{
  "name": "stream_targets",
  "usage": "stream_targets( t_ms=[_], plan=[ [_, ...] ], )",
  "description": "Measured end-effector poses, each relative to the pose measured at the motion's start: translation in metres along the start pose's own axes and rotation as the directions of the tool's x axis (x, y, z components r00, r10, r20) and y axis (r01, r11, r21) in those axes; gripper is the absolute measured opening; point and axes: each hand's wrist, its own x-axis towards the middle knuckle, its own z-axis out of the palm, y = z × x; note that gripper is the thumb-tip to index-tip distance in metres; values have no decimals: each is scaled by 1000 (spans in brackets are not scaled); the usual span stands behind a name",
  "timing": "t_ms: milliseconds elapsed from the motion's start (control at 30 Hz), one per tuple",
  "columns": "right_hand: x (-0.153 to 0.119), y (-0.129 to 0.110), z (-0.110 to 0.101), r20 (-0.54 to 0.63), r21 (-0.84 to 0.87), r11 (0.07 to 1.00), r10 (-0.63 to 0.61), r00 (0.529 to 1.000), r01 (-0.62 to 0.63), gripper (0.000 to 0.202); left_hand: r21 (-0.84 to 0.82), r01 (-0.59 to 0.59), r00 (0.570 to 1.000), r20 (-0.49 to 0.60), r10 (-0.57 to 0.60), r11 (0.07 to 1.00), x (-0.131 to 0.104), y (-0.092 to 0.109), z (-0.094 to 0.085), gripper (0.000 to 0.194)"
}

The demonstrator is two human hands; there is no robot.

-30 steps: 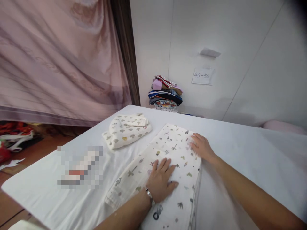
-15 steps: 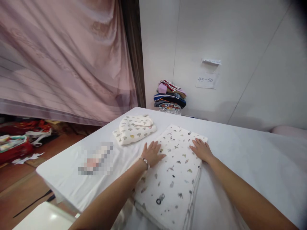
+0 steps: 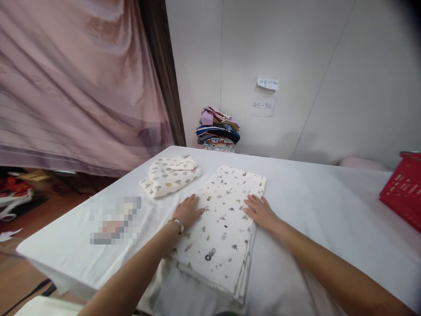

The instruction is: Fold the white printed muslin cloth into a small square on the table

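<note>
A white cloth printed with small plants and figures (image 3: 221,232) lies folded in several layers on the table, its long side running away from me. My left hand (image 3: 188,212) rests flat on its left edge, fingers spread, a bracelet at the wrist. On the opposite edge lies my right hand (image 3: 261,211), palm down with the fingers apart. Neither hand grips the cloth. Just beyond my left hand is a loosely folded white garment with a mushroom-like print (image 3: 173,175).
White sheeting covers the table (image 3: 305,193). A red plastic basket (image 3: 403,188) stands at the right edge. Behind the table is a stack of folded clothes (image 3: 217,129) by the wall. A blurred-out item (image 3: 115,221) lies at left; a pink curtain (image 3: 82,87) hangs beyond.
My view has turned to the right, bringing the red basket into sight. My right hand has slid nearer along the cloth's right edge; both hands stay flat on it.
</note>
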Motion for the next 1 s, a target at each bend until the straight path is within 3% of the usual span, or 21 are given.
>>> stream_targets(
  t_ms=[200, 267, 367, 467, 633, 833, 933, 1000],
  plan=[
    [-82, -30, 18, -45, 132, 952, -271, 962, 275, 54, 56, 129, 990, -69, -126, 990, -41, -14, -11, 61],
    [-100, -42, 15, -21, 158, 901, -407, 913, 405, 56, 55, 202, 978, -64, -198, 978, -46, -19, -16, 64],
    [-115, -59, 7, 29, 210, 781, -607, 794, 589, 63, 18, 295, 955, -26, -294, 955, -45, -27, -20, 65],
    [-121, -68, 2, 53, 239, 710, -691, 721, 663, 65, -5, 340, 940, 27, -340, 940, -41, -32, -21, 62],
    [-122, -71, 7, 64, 239, 715, -687, 724, 657, 64, 8, 310, 951, -10, -310, 951, -36, -33, -26, 56],
    [-123, -71, 11, 69, 221, 711, -694, 717, 667, 62, -17, 349, 937, 19, -349, 937, -39, -37, -23, 61],
    [-124, -67, 13, -2, 209, 689, -709, 705, 694, 55, 12, 273, 956, -117, -270, 962, -52, -35, -21, 55],
    [-122, -62, 14, -91, 218, 693, -687, 721, 688, 47, 26, 154, 960, -239, -144, 988, -65, -26, -19, 47]
  ],
)
